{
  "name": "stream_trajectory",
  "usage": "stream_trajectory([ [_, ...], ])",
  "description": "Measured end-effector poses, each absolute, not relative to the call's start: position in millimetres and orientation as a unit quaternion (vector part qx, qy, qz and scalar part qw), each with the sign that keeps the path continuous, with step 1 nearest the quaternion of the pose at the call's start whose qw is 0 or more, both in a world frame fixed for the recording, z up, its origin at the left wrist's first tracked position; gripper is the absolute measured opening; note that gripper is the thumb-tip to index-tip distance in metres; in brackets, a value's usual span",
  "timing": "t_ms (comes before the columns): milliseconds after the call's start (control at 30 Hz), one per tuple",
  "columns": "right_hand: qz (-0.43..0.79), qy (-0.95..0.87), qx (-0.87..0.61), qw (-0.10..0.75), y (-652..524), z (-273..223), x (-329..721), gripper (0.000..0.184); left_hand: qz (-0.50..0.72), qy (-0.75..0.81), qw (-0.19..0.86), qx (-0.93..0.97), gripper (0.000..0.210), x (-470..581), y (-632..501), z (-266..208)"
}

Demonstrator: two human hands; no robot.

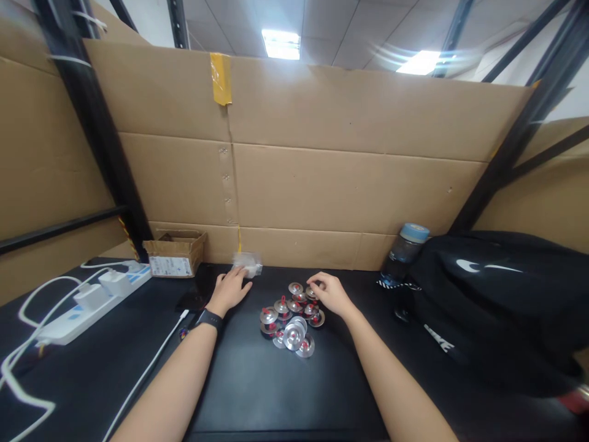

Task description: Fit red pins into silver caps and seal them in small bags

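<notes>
A pile of small finger cymbals [293,336], shiny domed metal discs with red loops, lies on the black tabletop between my hands. Some are stacked dome up, others overlap flat at the front. At the pile's back right, my right hand [332,294] pinches the edge of one finger cymbal [311,292], partly covered by the fingertips. My left hand [229,291] is open, palm down, its fingers stretched toward a small clear plastic bag [251,263] by the cardboard wall. The fingertips reach the bag's near edge; whether they press on it is unclear.
An open cardboard box [177,255] and a white power strip [92,305] with plugs stand on the left. A white cable [147,368] runs beside my left forearm. On the right are a blue-lidded bottle [405,252] and a black bag [497,313]. Cardboard wall [313,184] closes the back.
</notes>
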State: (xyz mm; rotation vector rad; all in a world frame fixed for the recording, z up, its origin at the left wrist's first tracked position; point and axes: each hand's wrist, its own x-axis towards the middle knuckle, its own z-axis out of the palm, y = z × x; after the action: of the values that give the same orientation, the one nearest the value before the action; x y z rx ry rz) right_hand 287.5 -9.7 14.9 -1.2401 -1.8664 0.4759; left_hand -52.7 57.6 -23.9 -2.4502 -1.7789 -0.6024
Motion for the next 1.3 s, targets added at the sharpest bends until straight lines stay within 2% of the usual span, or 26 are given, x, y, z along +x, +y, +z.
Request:
stream_trajectory([
  [100,0.129,-0.762,-0.514,0.372,-5.3,15.0,299.9,0.022,-0.211,-0.562,0.044,-0.798,0.044,-52.3,54.4,-15.6],
  [233,0.108,-0.761,-0.547,0.332,0.7,11.4,313.1,0.029,-0.236,-0.531,0.061,-0.812,0.036,-46.2,47.9,-7.3],
  [433,0.124,-0.767,-0.548,0.309,1.5,5.1,312.8,0.024,-0.259,-0.505,0.068,-0.82,0.032,-38.1,38.5,-0.3],
  [633,0.143,-0.771,-0.542,0.303,0.2,3.0,309.4,0.026,-0.294,-0.458,0.002,-0.839,0.029,-29.1,35.8,-1.6],
  [933,0.165,-0.739,-0.571,0.317,-5.2,2.5,318.5,0.03,-0.391,-0.378,-0.176,-0.821,0.032,1.0,19.7,-12.2],
  [1300,0.15,-0.767,-0.549,0.295,-9.2,2.7,301.0,0.03,-0.364,-0.344,-0.16,-0.85,0.027,18.4,-3.5,-3.1],
])
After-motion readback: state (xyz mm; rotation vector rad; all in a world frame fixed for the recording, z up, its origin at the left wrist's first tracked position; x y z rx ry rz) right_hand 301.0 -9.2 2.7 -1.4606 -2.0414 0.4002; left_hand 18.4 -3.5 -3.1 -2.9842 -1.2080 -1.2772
